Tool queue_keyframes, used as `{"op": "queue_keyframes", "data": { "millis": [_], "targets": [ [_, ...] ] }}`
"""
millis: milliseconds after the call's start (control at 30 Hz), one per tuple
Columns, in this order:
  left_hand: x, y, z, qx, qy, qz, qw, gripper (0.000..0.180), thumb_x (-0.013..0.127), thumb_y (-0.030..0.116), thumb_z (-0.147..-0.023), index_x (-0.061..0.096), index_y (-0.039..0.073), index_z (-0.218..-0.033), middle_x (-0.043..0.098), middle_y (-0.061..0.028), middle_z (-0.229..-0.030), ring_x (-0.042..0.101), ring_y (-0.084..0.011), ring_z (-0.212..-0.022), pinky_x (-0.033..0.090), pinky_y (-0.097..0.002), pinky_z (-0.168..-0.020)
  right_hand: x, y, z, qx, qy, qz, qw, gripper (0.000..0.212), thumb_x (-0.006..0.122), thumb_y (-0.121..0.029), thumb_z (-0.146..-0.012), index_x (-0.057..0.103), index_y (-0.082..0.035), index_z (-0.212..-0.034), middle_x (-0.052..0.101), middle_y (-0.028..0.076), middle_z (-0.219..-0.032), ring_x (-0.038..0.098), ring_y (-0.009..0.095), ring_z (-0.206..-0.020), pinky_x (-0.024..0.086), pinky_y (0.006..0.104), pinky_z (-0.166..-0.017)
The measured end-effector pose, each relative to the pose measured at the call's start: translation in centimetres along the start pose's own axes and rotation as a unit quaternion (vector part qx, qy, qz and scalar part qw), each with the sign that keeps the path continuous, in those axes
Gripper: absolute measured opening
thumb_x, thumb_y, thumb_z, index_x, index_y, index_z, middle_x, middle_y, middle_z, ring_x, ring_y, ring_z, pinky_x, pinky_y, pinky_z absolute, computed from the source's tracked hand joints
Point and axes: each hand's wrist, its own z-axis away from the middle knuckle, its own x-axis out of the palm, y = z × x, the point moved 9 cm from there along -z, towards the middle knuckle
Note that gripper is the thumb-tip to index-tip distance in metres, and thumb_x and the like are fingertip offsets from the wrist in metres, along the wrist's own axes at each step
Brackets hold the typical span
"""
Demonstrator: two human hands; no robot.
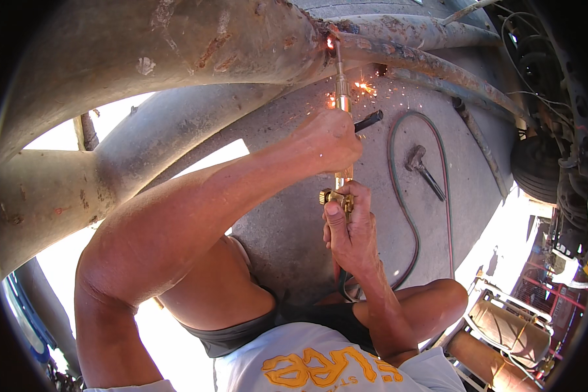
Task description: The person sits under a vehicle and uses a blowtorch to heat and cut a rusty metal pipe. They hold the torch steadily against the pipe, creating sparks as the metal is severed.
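Observation:
A brass-coloured gas torch (342, 86) runs up through both my hands. Its thin nozzle reaches a joint of rusty metal pipes (325, 55), where a spot glows bright orange. Sparks (366, 87) scatter just below. My left hand (333, 140) is wrapped round the torch's shaft. Beside its knuckles sticks out a dark cylindrical piece (368, 121); whether that hand also grips it I cannot tell. My right hand (351, 232) closes on the torch's lower end, thumb by the brass valve knob (325, 196).
A hose (392, 163) loops over the concrete floor around a hammer (426, 171). Large pipes (176, 46) cross the left and top. A loose pipe (480, 144) lies at right, near a tyre (539, 166). A rusty cylinder (506, 330) stands lower right. My bent legs frame the work.

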Motion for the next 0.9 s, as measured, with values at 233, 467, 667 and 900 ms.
{"op": "queue_keyframes", "data": {
  "millis": [233,467,667,900],
  "targets": [
    [0.04,-0.04,-0.04,0.009,0.017,-0.003,1.000,0.014,0.078,0.008,-0.085,0.083,0.000,-0.095,0.079,-0.0200,-0.092,0.081,-0.0376,-0.088,0.067,-0.0449,-0.072,-0.04,-0.11,0.07,0.014,-0.001,-0.014,1.000,0.034,0.065,-0.023,-0.112,0.042,-0.007,-0.132,0.065,0.007,-0.079,0.059,0.014,-0.061,0.050,0.0357,-0.057],
    [-0.19,-0.38,0.44,0.036,0.013,0.083,0.996,0.049,0.059,0.032,-0.104,0.074,-0.014,-0.099,0.073,-0.0307,-0.088,0.078,-0.0412,-0.082,0.056,-0.0540,-0.073,-0.05,0.13,0.14,0.030,-0.002,-0.017,0.999,0.036,0.067,-0.021,-0.111,0.042,-0.007,-0.132,0.066,0.008,-0.080,0.060,0.015,-0.062,0.050,0.0361,-0.057],
    [-0.06,-0.41,0.24,0.030,0.016,0.095,0.995,0.049,0.058,0.032,-0.105,0.073,-0.014,-0.098,0.073,-0.0304,-0.087,0.077,-0.0397,-0.080,0.056,-0.0539,-0.072,-0.09,0.11,0.20,0.027,-0.003,-0.016,1.000,0.036,0.067,-0.021,-0.111,0.042,-0.007,-0.133,0.067,0.008,-0.082,0.061,0.015,-0.064,0.051,0.0371,-0.060],
    [0.01,-0.11,0.26,0.046,0.005,0.062,0.997,0.049,0.058,0.032,-0.106,0.073,-0.014,-0.097,0.072,-0.0293,-0.086,0.075,-0.0374,-0.077,0.055,-0.0533,-0.070,-0.25,-0.16,0.20,0.019,-0.003,-0.002,1.000,0.036,0.067,-0.021,-0.111,0.042,-0.007,-0.133,0.067,0.009,-0.084,0.061,0.016,-0.066,0.052,0.0370,-0.061]
  ]
}}
